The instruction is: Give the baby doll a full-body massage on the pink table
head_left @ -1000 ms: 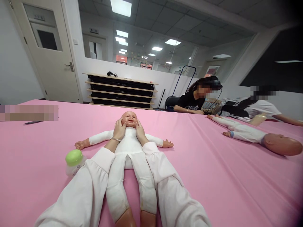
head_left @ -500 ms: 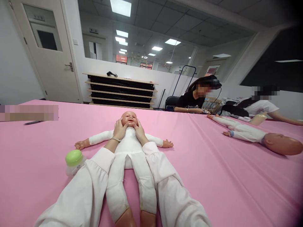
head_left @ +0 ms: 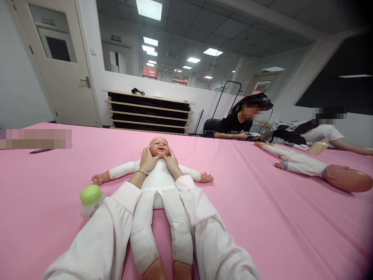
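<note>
A baby doll (head_left: pixel 159 182) in a white suit lies on its back on the pink table (head_left: pixel 262 202), arms spread, head away from me. My left hand (head_left: pixel 147 161) cups the left side of the doll's jaw, thumb under the chin. My right hand (head_left: pixel 172 162) presses against the right side of the jaw, thumb also at the chin. Both hands have their fingers curled round the doll's head (head_left: pixel 159 146). A bracelet circles my left wrist. A bottle with a green cap (head_left: pixel 91 199) stands beside my left forearm.
A second doll (head_left: pixel 314 169) lies at the right, with two other people seated behind it. A dark pen (head_left: pixel 40 151) lies at the far left. Low shelves (head_left: pixel 148 111) and a door (head_left: pixel 62 62) stand beyond the table.
My thumbs have slid from the doll's cheeks down toward its chin. The person in black at the back right has shifted her hands slightly.
</note>
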The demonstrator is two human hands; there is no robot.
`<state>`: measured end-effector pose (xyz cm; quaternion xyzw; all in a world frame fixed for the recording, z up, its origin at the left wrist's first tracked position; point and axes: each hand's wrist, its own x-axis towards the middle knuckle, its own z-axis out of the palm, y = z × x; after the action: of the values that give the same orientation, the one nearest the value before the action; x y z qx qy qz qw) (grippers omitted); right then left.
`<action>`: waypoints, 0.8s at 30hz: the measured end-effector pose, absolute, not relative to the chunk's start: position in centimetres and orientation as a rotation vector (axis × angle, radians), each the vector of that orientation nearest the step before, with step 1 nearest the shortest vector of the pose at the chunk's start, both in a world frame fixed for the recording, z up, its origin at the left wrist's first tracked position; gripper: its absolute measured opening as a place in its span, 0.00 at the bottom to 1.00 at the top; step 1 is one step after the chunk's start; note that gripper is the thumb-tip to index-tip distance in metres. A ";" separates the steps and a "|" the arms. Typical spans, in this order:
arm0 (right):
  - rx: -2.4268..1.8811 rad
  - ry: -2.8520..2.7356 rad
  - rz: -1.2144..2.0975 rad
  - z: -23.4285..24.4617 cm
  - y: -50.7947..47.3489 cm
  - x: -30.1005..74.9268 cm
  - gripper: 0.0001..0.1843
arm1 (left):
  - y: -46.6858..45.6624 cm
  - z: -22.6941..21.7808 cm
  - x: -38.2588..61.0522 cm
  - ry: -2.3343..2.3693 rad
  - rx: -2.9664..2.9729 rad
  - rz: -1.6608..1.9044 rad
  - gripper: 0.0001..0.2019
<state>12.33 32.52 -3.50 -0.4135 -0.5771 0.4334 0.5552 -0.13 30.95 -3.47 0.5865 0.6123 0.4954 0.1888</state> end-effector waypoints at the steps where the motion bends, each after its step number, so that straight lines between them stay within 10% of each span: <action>1: -0.976 -1.361 1.029 -3.4 32.4 12.4 0.39 | 31.0 -3.5 -0.2 1.718 1.652 1.402 0.37; 11: -0.997 -1.238 1.085 -3.6 33.2 12.3 0.33 | 30.9 -3.2 -0.3 1.705 1.609 1.445 0.22; 24: -0.945 -1.326 1.059 -3.2 32.4 12.3 0.41 | 30.8 -3.0 -0.1 1.746 1.648 1.391 0.28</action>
<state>12.28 32.35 -3.21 -0.4018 -0.5637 0.4501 0.5641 -0.14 30.76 -3.04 0.5839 0.6188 0.4928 0.1825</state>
